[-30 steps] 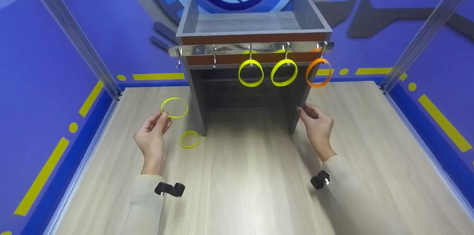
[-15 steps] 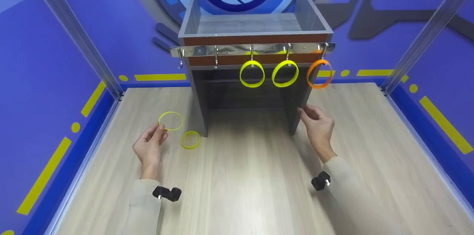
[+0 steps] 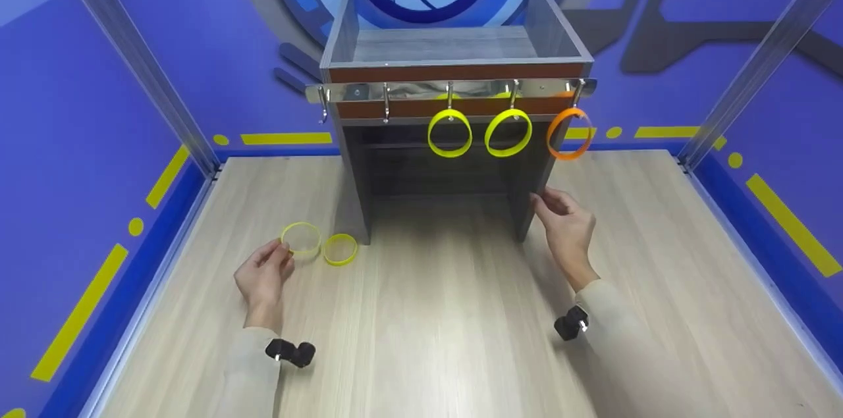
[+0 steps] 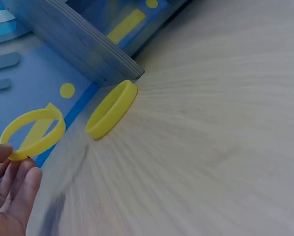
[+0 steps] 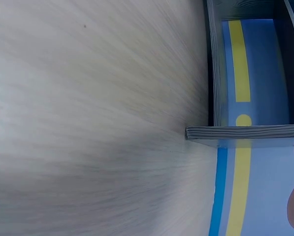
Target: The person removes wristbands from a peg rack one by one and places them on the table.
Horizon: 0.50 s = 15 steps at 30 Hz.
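Observation:
In the head view, my left hand [image 3: 262,276] pinches a yellow wristband [image 4: 44,143] by its near edge, between thumb and fingers, and holds it low over the table. Just right of it, a second yellow wristband [image 3: 340,264] stands on the table beside the left panel of a grey wooden shelf [image 3: 359,207]. My right hand [image 3: 568,230] grips the front edge of the shelf's right panel, thumb toward the inner side. Only a bit of that hand shows at the edge of the right wrist view. Two yellow wristbands and an orange wristband [image 3: 570,155] hang from hooks.
A metal hook rail [image 3: 421,89] runs across the shelf front; its two leftmost hooks [image 3: 386,105] carry nothing. The wood-grain table [image 3: 435,326] is bounded by blue printed walls [image 3: 164,76] with metal corner posts. A small black device sits on each wrist.
My left hand has lowered the yellow wristband toward the table, beside the second one. My right hand stays on the shelf panel. The head view has shifted slightly.

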Available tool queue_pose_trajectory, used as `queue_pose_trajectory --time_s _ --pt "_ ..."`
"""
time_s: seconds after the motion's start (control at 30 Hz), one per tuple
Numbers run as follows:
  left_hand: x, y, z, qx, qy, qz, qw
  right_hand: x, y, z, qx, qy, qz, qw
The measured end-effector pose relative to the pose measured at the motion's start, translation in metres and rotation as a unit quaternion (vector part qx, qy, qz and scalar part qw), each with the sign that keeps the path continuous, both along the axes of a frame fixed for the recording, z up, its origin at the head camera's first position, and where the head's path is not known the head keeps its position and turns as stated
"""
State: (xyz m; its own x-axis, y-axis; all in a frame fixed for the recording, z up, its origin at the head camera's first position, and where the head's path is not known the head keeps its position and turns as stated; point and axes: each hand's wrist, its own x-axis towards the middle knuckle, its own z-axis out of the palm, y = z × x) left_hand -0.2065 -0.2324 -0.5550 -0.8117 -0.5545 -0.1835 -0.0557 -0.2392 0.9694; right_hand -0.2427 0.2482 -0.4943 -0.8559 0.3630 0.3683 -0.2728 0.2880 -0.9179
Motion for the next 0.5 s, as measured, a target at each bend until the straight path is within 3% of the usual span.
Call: queue_pose_trajectory --time_s 0.2,0.5 --pt "0.001 -0.003 -0.006 0.001 -0.019 -0.004 0.9998 -0.015 0.013 -0.023 0.009 0.02 0.011 1.0" --pt "0.005 -0.002 -0.011 -0.05 -0.047 -0.026 0.9973 -0.014 0.01 -0.02 0.003 0.007 -0.004 1.0"
